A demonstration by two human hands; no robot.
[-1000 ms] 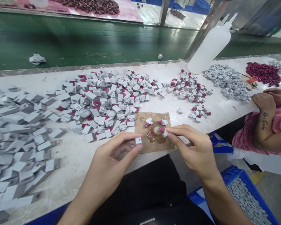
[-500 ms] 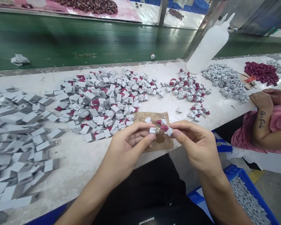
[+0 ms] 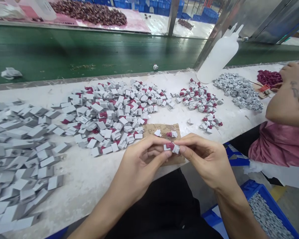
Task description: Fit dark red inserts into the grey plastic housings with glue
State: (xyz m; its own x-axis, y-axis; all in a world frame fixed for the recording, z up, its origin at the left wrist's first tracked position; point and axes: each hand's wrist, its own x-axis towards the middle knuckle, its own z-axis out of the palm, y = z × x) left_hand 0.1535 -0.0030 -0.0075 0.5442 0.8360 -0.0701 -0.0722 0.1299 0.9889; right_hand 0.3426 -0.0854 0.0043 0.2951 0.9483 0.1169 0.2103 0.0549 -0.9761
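Note:
Between thumb and fingertips, my left hand (image 3: 142,160) pinches a small grey plastic piece (image 3: 166,148). My right hand (image 3: 207,159) pinches a grey-and-maroon plastic part (image 3: 175,149) the same way. The two pieces meet in front of me, the maroon portion lying between the grey ones; whether they are locked together I cannot tell. Under my hands is a stained brown cardboard sheet (image 3: 150,129). A loose grey piece (image 3: 157,133) and a grey-and-maroon part (image 3: 174,134) lie on it.
A heap of grey-and-maroon parts (image 3: 119,109) lies behind my left hand, with larger grey blocks (image 3: 27,132) at left. Beyond the smaller pile (image 3: 199,96) stands a white squeeze bottle (image 3: 218,58). A co-worker's arm (image 3: 286,99) is at right. A blue crate (image 3: 271,199) sits below.
My hands have brought the two pieces from apart into contact. The co-worker's arm has risen at the right. The view has tilted slightly upward.

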